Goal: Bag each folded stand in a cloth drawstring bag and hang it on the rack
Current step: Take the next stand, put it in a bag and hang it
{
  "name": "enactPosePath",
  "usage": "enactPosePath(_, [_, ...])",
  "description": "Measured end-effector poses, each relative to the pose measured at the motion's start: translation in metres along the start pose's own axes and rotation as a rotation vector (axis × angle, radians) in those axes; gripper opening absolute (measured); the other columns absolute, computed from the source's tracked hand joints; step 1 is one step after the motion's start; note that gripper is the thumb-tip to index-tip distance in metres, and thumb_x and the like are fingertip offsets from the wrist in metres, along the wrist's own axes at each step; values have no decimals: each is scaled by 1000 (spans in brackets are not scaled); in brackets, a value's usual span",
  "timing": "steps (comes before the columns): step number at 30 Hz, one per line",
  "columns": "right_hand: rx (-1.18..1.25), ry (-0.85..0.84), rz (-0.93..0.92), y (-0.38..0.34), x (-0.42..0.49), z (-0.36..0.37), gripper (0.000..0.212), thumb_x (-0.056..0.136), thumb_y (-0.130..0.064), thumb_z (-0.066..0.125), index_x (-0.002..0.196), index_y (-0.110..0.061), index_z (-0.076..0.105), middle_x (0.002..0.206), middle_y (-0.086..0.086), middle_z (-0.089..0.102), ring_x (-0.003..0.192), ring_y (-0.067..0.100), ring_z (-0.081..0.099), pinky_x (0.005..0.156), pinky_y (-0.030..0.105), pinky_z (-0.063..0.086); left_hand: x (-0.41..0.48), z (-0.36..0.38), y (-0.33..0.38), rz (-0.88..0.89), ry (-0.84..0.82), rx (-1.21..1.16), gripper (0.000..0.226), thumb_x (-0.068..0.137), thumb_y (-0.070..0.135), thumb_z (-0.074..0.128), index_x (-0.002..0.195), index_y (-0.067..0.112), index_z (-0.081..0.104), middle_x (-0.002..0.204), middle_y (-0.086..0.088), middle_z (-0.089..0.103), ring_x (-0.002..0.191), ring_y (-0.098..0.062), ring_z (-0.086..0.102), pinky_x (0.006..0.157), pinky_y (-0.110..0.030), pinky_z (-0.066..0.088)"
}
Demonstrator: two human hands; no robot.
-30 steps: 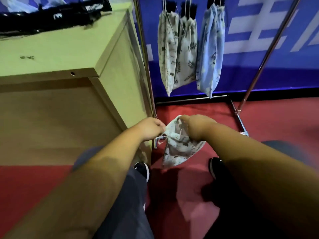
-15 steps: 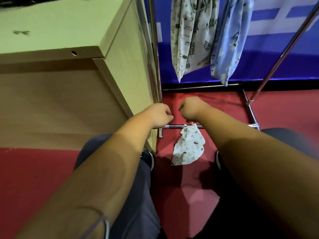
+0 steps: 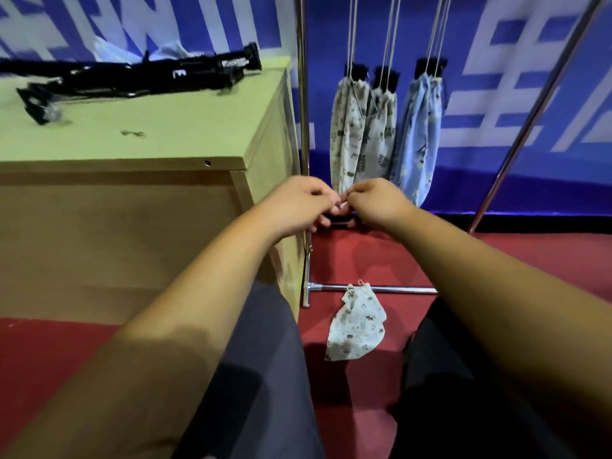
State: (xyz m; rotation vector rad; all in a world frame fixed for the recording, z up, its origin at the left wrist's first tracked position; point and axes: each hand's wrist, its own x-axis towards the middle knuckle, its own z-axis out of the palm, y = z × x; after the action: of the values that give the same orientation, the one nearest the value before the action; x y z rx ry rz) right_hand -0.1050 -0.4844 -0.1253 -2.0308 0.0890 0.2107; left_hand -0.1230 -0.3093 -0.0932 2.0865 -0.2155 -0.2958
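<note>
Holds left hand (image 3: 298,203) and right hand (image 3: 377,202) above rack bar (image 3: 397,289), fingertips curled together, grip unclear; cloth bag (image 3: 357,326) touching that bar.

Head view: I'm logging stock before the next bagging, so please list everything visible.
folded stands: count unclear, black, on cabinet top
hanging drawstring bags: three, two white printed and one light blue, on rack
empty drawstring bag: one, white printed, on floor, top at the rack's base bar
rack: one, silver, right of cabinet
cabinet: one, pale wood, left
floor: one, red
backdrop: one, blue with white lettering, behind
trousers: dark, bottom
left hand, right hand: fingertips meeting, centre
</note>
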Motion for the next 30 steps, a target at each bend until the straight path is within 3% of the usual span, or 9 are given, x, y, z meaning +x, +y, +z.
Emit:
enactPosePath(4, [198,35,-57,-54,-8,-22,27,107,-16,46,110,-10,72,93,9,74,62,19,63,59,30,50,-14,-50,55,117,163,-51,21,108,13,55,109,5,74,97,-9,79,73,-15,69,63,-27,56])
enactPosePath(10, [168,30,-176,-120,-9,-34,26,108,-15,47,112,-13,73,99,11,76,72,21,66,64,36,56,-4,-110,72,115,300,37,18,104,20,62,99,15,78,92,-4,81,74,-13,70,66,-29,57])
enactPosePath(14, [115,17,-240,-149,-1,-26,28,111,-15,46,111,-13,73,95,6,77,68,17,66,60,31,56,14,-140,61,68,402,206,15,100,24,64,98,24,79,95,7,78,90,-12,71,73,-28,54])
enactPosePath(17, [98,-14,-265,-160,16,-13,28,111,-13,45,113,-11,73,95,7,75,68,17,65,64,34,55,29,-156,48,-11,373,263,18,99,26,69,115,24,76,110,7,73,103,-12,67,85,-28,49])
enactPosePath(19, [97,-12,-285,-166,32,-2,28,110,-11,45,112,-9,72,96,9,74,72,20,66,67,38,55,39,-162,37,-73,331,129,26,98,24,72,124,22,73,120,3,72,107,-12,66,83,-25,49])
enactPosePath(24, [158,55,-309,-178,82,31,28,105,-5,45,104,-7,74,93,12,76,80,22,72,86,46,65,60,-169,18,-91,392,31,28,93,4,65,99,32,67,116,3,75,109,-14,70,100,-34,57])
enactPosePath(27, [175,73,-304,-190,111,51,28,104,-5,46,103,-5,74,95,12,77,85,28,75,91,49,64,65,-171,12,-66,379,-7,27,95,0,66,108,24,66,116,1,75,108,-13,70,100,-31,57])
enactPosePath(30, [51,83,-342,-204,134,67,25,103,-12,51,101,-14,76,96,6,78,92,25,77,91,46,64,70,-177,4,-34,373,-50,25,96,2,69,111,22,66,108,1,75,106,-16,72,102,-34,58])
